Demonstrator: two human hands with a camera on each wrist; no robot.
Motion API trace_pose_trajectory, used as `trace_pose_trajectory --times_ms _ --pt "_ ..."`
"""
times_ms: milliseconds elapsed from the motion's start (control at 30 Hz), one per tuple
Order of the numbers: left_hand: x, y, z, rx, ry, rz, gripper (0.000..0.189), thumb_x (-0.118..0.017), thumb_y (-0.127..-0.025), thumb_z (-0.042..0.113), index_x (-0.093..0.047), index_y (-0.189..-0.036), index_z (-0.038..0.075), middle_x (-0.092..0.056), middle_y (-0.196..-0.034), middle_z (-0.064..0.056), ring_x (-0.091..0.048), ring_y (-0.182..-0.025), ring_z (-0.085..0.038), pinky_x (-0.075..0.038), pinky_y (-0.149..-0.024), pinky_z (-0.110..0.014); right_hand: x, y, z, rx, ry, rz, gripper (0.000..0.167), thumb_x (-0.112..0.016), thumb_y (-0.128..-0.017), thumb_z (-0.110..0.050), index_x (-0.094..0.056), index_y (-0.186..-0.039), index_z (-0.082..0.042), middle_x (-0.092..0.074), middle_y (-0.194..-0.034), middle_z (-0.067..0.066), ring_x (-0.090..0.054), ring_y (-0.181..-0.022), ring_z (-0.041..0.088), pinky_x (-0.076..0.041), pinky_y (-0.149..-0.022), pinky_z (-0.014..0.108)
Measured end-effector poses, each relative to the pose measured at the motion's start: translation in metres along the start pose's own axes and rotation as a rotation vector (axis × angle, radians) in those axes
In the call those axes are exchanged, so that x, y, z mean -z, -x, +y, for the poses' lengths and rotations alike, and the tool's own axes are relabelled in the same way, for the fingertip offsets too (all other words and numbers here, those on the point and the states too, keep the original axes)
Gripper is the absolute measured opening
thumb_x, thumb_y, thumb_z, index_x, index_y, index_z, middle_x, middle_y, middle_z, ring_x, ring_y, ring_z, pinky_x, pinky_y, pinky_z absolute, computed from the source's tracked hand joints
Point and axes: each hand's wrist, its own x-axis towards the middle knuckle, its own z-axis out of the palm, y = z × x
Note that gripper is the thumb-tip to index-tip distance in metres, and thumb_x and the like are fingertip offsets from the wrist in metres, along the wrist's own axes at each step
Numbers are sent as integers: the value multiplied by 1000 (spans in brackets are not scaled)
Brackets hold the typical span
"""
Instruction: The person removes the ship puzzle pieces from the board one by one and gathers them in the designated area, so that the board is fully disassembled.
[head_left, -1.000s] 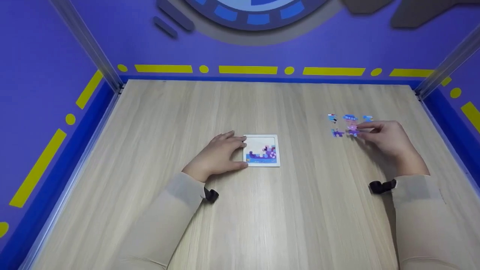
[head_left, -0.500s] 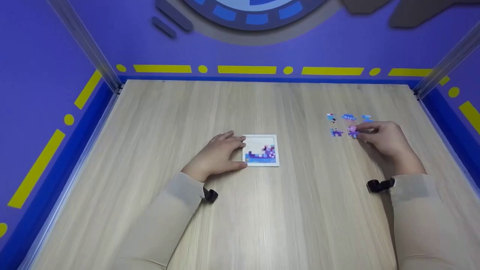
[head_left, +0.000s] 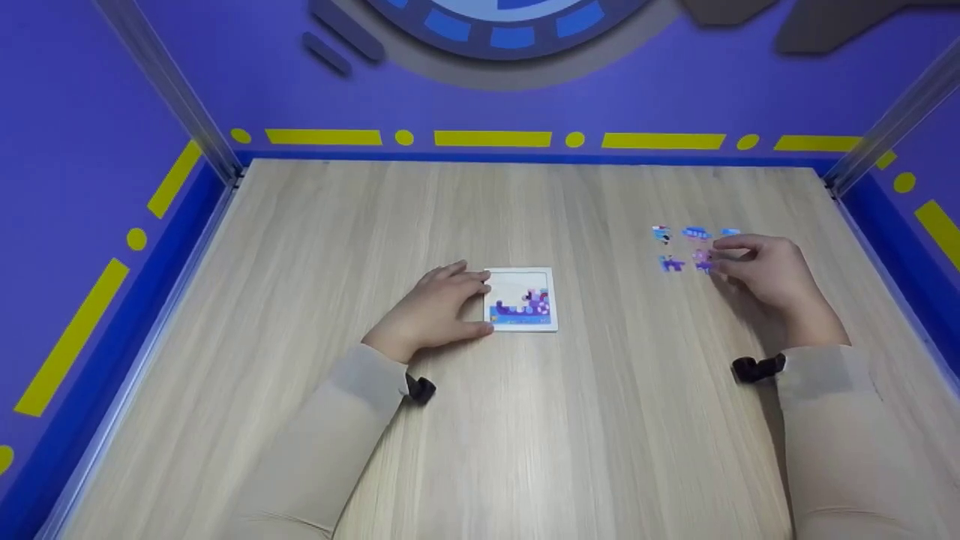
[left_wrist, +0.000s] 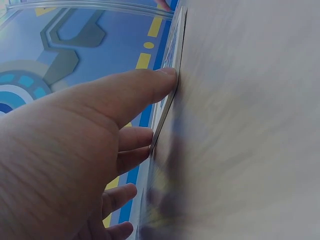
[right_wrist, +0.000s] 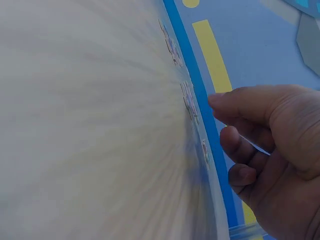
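Left hand (head_left: 439, 306) touching puzzle (head_left: 514, 291), right hand (head_left: 772, 274) near piece (head_left: 701, 261) — seemingly apart

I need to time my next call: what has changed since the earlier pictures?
The right hand has opened a little and shifted slightly up in the head view, covering more of the rightmost piece. The pink piece stays in place; whether it was gripped is unclear. Also unchanged: the left hand at the frame, and the other pieces.
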Motion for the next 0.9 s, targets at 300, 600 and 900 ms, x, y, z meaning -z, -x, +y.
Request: trace_pose_trajectory --times_ms 300,600,900 --pt "1 1 -1 -11 8 -3 70 -80 -103 53 -64 -161 16 -48 -181 2 -26 -177 -34 -16 -148 -54 -6 8 -29 25 -8 48 45 -77 -109 -41 -77 -144 -13 -70 -106 2 -58 -85 16 -51 -65 22" --pt "0 -1 -3 -23 -2 -7 71 -78 -103 54 -63 -162 15 -47 -181 1 -26 -177 -34 -16 -148 -53 -21 16 -79 125 -141 35 40 -77 -109 -36 -79 -139 -10 -73 -103 -18 -65 -85 8 -54 -67 22" --pt "0 0 -1 -20 2 -10 71 -78 -104 54 -62 -162 16 -46 -181 1 -25 -177 -35 -16 -148 -55 -39 27 -142 140 -318 -11 36 -78 -108 -34 -80 -136 -12 -75 -110 -13 -67 -92 10 -51 -72 23"
